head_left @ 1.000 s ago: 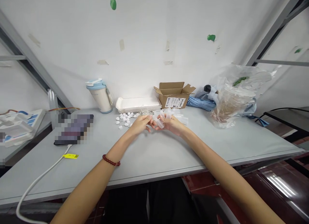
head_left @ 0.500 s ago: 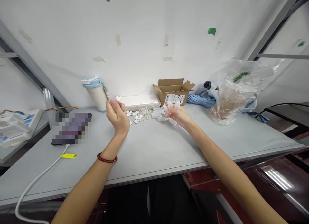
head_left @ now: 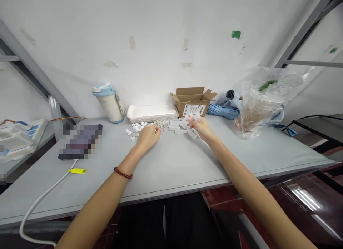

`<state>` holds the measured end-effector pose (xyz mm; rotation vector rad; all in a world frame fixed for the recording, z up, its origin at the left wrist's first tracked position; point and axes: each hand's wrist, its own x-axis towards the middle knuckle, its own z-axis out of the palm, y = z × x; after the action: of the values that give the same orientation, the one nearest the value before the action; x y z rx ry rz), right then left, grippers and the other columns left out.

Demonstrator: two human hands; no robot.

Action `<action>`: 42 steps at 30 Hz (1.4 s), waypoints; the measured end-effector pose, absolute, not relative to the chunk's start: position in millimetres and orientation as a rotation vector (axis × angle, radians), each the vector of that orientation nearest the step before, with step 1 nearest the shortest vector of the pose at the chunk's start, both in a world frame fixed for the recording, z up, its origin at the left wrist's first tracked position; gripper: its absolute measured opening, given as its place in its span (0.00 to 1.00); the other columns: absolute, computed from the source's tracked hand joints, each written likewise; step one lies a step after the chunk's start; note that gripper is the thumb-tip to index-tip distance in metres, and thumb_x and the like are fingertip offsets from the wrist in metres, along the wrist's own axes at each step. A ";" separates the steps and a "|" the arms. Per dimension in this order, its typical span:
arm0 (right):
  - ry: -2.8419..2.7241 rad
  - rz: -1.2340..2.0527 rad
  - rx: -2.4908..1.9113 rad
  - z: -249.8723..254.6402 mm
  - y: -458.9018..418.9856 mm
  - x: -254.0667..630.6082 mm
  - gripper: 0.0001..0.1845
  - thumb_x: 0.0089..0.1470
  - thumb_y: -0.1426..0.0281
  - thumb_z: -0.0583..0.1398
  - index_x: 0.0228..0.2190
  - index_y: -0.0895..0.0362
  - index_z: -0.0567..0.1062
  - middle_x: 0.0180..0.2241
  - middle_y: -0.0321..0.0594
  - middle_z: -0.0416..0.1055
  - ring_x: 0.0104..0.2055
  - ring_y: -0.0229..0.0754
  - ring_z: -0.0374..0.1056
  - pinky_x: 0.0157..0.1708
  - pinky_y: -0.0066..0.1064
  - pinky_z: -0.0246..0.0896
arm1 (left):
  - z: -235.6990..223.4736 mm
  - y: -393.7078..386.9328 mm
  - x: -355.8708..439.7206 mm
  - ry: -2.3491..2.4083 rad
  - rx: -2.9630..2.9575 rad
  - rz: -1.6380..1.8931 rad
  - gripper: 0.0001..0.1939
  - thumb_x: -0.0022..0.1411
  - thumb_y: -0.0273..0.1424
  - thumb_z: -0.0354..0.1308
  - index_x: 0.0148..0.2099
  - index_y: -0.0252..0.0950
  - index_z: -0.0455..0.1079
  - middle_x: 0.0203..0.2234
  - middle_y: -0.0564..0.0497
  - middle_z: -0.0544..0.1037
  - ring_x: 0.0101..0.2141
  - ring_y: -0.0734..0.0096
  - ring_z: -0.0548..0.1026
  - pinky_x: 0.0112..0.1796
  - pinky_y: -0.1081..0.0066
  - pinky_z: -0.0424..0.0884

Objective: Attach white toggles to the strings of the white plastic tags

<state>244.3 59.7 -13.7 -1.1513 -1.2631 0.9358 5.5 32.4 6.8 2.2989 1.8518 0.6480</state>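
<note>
My left hand is low over the table, back of the hand up and fingers curled under. Whatever its fingertips may grip is hidden. Small white plastic caps lie scattered beside it, and a tangle of thin cream strings is just past its fingers. My right hand is closed around several translucent plastic tubes, which stick out from the fingers. More of these clear tubes lie on the table to its left, and one is right below the hand.
Behind the loose parts are a stack of flat white trays and an open cardboard box. A lidded cup and a blurred-out phone with a white cable are left. Blue cloth and a bagged container stand right.
My left hand has come down and to the right, from raised in front of the cup to the caps and strings. The right hand stays nearly in place, still holding tubes.
</note>
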 end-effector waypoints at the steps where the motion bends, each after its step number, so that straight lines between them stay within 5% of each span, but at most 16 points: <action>1: -1.279 0.869 -1.201 -14.9 60.5 246.0 0.21 0.40 0.52 0.64 0.25 0.57 0.70 0.25 0.39 0.69 0.28 0.39 0.64 0.27 0.30 0.59 | 5.9 29.9 5.8 1.828 2.320 0.623 0.14 0.61 0.35 0.46 0.33 0.36 0.71 0.28 0.45 0.77 0.32 0.60 0.74 0.30 0.69 0.62; 10: -1.710 0.119 -1.544 -6.3 81.0 243.8 0.14 0.52 0.69 0.55 0.39 0.62 0.72 0.40 0.49 0.72 0.43 0.48 0.66 0.43 0.37 0.58 | -6.3 18.1 25.5 1.651 2.453 0.455 0.15 0.62 0.32 0.44 0.35 0.35 0.72 0.29 0.44 0.78 0.33 0.61 0.74 0.31 0.69 0.62; 16: -2.235 -0.095 -1.570 7.7 113.8 238.4 0.16 0.48 0.80 0.54 0.41 0.63 0.73 0.41 0.51 0.71 0.42 0.45 0.66 0.40 0.30 0.56 | -8.5 14.6 28.7 1.580 2.472 0.407 0.15 0.63 0.33 0.44 0.38 0.35 0.72 0.29 0.44 0.78 0.33 0.59 0.75 0.32 0.68 0.64; 23: -2.345 -0.066 -1.632 -0.7 122.2 245.9 0.15 0.52 0.67 0.59 0.41 0.62 0.74 0.41 0.50 0.72 0.44 0.45 0.66 0.40 0.29 0.56 | -7.3 13.1 29.1 1.476 2.503 0.398 0.15 0.63 0.32 0.44 0.38 0.34 0.72 0.28 0.43 0.77 0.32 0.58 0.74 0.32 0.67 0.63; 28: -2.350 0.063 -1.632 7.0 126.9 254.8 0.22 0.50 0.55 0.60 0.37 0.61 0.75 0.38 0.48 0.74 0.41 0.46 0.68 0.39 0.29 0.56 | -7.6 12.3 29.7 1.446 2.506 0.415 0.17 0.64 0.35 0.43 0.39 0.34 0.72 0.28 0.43 0.77 0.32 0.57 0.75 0.32 0.66 0.64; 38: -2.164 0.191 -1.587 8.3 113.2 265.5 0.19 0.55 0.58 0.56 0.33 0.62 0.75 0.34 0.45 0.75 0.37 0.43 0.68 0.37 0.29 0.57 | -8.4 14.1 29.2 1.453 2.506 0.395 0.14 0.63 0.33 0.44 0.39 0.36 0.71 0.28 0.46 0.76 0.31 0.62 0.74 0.32 0.68 0.64; 42: -2.019 -0.001 -1.627 -4.3 101.6 269.6 0.16 0.55 0.62 0.56 0.37 0.62 0.74 0.39 0.50 0.72 0.43 0.47 0.65 0.41 0.34 0.57 | -9.2 14.6 28.9 1.457 2.505 0.397 0.14 0.62 0.32 0.44 0.38 0.36 0.71 0.27 0.47 0.76 0.30 0.63 0.74 0.31 0.68 0.64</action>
<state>269.6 101.6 -4.3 -1.6271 -2.0191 -0.0014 28.9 14.6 -9.2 2.5045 1.4567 0.3967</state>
